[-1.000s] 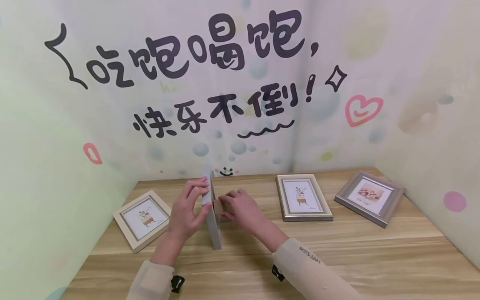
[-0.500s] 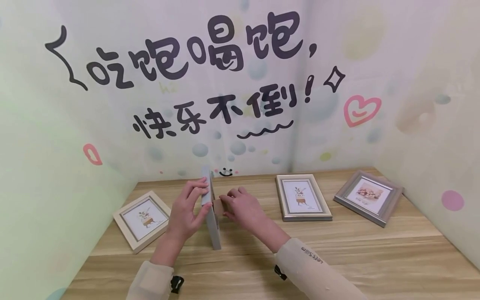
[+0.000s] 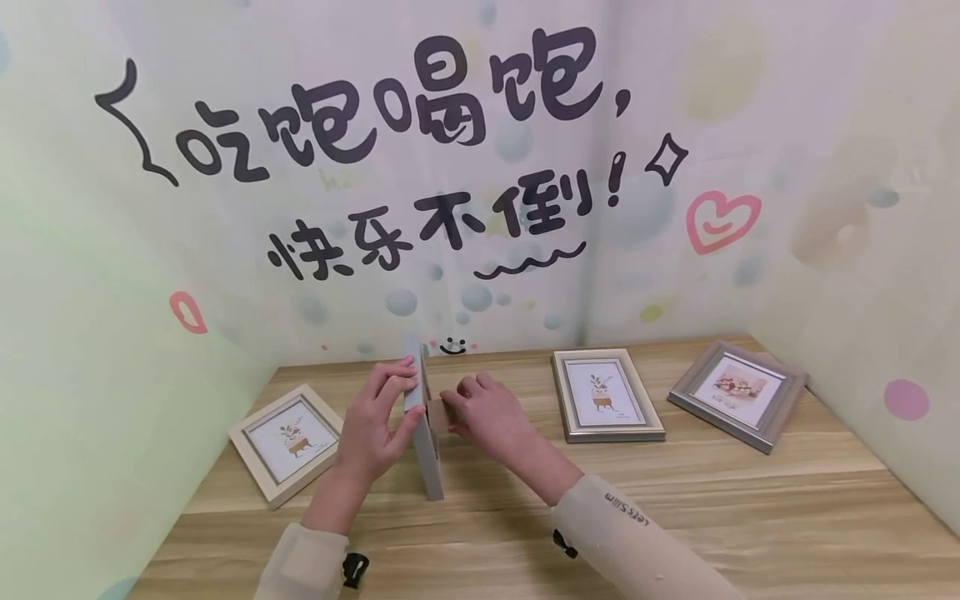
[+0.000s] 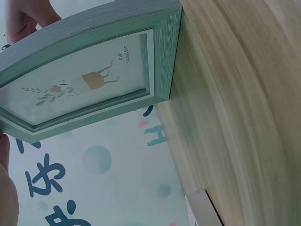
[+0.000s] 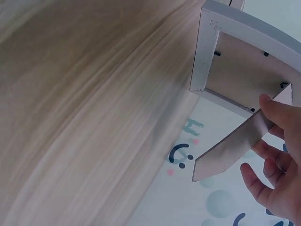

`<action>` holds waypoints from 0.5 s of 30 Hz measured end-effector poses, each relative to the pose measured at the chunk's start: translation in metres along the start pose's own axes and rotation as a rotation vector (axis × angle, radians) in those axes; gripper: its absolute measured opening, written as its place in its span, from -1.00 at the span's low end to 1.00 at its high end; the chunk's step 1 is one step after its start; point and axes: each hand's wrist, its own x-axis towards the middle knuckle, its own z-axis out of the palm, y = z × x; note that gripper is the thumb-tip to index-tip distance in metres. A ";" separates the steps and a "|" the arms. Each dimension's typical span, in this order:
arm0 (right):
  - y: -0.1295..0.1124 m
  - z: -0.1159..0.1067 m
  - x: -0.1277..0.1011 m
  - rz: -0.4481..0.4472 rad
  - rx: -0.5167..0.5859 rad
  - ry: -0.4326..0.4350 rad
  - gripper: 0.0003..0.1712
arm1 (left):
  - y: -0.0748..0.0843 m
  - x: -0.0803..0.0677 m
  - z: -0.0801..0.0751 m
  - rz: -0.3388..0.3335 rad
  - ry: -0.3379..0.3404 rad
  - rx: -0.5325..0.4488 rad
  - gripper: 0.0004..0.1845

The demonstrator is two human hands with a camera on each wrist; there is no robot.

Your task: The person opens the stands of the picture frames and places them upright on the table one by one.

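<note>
A grey-blue picture frame (image 3: pixel 426 458) stands upright on its edge on the table, seen nearly side-on in the head view. My left hand (image 3: pixel 375 425) grips its upper long side, fingers higher up and thumb below. The left wrist view shows its front rim (image 4: pixel 163 52), with a plant print behind the pane. On the back, a brown backing board (image 5: pixel 240 66) is held by small black tabs. A flat stand leg (image 5: pixel 230 146) juts out from it. My right hand (image 3: pixel 491 421) pinches this leg between thumb and fingers; the leg's hinge is partly hidden.
A cream picture frame (image 3: pixel 262 467) lies face up at the left, beside my left forearm. A champagne-coloured frame (image 3: pixel 654 417) and a brown-grey frame (image 3: pixel 690 400) lie at the right. A printed cloth wall (image 3: pixel 525 308) rises behind the wooden table (image 3: pixel 480 533).
</note>
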 end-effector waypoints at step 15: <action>-0.002 0.008 -0.005 0.007 0.030 0.026 -0.45 | -0.001 -0.001 0.001 -0.005 0.004 0.001 -0.70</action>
